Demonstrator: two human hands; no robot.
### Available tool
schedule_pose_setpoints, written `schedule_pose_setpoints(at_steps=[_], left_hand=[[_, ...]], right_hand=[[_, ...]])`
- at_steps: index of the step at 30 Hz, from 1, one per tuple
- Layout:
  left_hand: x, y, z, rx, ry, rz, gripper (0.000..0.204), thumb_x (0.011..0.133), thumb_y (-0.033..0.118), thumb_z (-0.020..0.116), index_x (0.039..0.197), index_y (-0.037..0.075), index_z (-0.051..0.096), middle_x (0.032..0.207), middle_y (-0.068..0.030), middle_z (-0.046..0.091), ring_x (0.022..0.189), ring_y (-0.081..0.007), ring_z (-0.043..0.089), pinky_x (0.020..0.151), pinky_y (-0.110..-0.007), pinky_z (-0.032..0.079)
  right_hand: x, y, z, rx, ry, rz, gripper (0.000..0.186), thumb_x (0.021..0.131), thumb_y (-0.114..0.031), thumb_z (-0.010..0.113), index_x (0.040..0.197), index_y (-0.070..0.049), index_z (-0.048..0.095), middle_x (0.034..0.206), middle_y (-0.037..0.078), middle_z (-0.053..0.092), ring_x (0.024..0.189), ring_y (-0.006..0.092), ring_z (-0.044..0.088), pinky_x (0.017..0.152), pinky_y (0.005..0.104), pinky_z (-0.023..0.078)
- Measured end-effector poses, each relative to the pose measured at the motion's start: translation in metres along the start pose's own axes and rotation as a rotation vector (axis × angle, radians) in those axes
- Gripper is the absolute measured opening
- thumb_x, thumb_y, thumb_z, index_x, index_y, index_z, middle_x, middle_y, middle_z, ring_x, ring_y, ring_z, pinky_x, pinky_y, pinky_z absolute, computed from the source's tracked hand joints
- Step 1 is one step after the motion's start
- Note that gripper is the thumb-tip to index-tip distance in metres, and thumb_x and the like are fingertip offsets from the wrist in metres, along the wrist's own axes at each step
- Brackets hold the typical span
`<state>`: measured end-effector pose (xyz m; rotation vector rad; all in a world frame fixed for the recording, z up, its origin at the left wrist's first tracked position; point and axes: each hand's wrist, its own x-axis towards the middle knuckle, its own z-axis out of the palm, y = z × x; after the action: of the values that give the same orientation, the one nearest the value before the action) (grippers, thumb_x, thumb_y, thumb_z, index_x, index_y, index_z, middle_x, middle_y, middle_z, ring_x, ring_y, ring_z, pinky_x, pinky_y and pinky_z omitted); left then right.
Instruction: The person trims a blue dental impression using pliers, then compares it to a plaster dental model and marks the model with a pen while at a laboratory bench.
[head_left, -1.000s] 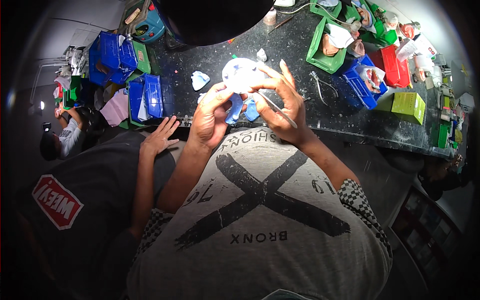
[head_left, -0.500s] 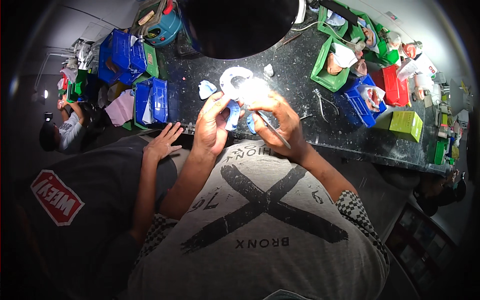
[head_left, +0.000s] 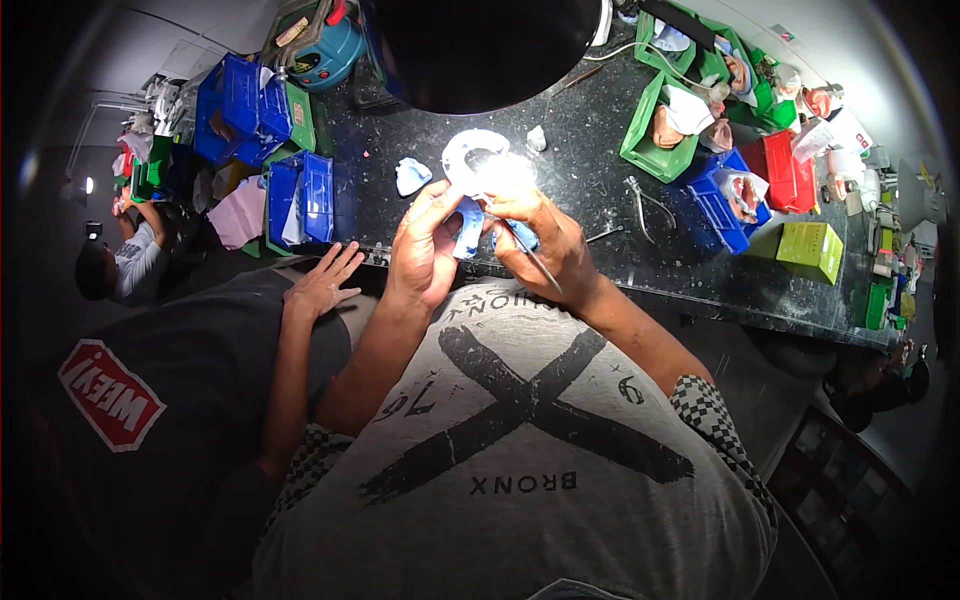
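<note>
My left hand pinches a pale blue curved piece, which looks like part of a dental cast, over the bench's near edge. A thin metal hand tool is in my right hand, its front end close to the blue piece; glare and fingers hide any contact. Another blue piece shows beside the right fingers; whether it is held or lying there, I cannot tell. Just beyond my fingertips is a white horseshoe-shaped cast, partly washed out by light. Left of it lies a blue-white lump.
A dark round lamp head hangs over the black bench. Pliers and a white lump lie on it. Blue bins stand left; green bins stand right. A co-worker's hand is near my left forearm.
My right hand has moved slightly left, bringing the metal tool's front end closer to the blue piece in my left hand. The left hand has hardly moved.
</note>
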<state>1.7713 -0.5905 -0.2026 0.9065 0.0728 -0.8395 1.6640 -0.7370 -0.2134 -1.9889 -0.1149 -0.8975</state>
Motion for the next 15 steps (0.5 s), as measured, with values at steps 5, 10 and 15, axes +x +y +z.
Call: schedule_pose_setpoints(at_steps=[5, 10, 15], left_hand=[[-0.0007, 0.0017, 0.0013, 0.038, -0.003, 0.008, 0.023, 0.102, 0.014, 0.065, 0.122, 0.001, 0.063, 0.108, -0.0112, 0.071, 0.099, -0.0179, 0.068, 0.089, -0.036, 0.059], [-0.0013, 0.0011, 0.0006, 0.042, 0.011, 0.02, 0.024, 0.102, 0.013, 0.066, 0.121, 0.0, 0.064, 0.108, -0.0114, 0.071, 0.098, -0.0169, 0.069, 0.087, -0.035, 0.06], [-0.0021, -0.0031, -0.0014, 0.1, 0.008, 0.052, 0.024, 0.102, 0.012, 0.066, 0.121, -0.001, 0.064, 0.109, -0.0113, 0.072, 0.1, -0.0175, 0.071, 0.09, -0.036, 0.06]], right_hand=[[-0.0018, -0.0003, 0.0001, 0.015, -0.017, 0.025, 0.031, 0.086, 0.0, 0.074, 0.115, -0.002, 0.061, 0.112, 0.02, 0.07, 0.098, 0.0362, 0.072, 0.085, 0.0424, 0.058], [0.0008, -0.0014, -0.0023, 0.008, -0.033, 0.019, 0.033, 0.085, 0.0, 0.075, 0.115, -0.002, 0.062, 0.114, 0.02, 0.07, 0.101, 0.036, 0.071, 0.087, 0.0421, 0.058], [0.006, -0.0081, -0.0036, 0.011, 0.005, 0.073, 0.034, 0.086, 0.0, 0.074, 0.117, -0.003, 0.063, 0.11, 0.018, 0.07, 0.098, 0.0347, 0.071, 0.083, 0.0424, 0.058]])
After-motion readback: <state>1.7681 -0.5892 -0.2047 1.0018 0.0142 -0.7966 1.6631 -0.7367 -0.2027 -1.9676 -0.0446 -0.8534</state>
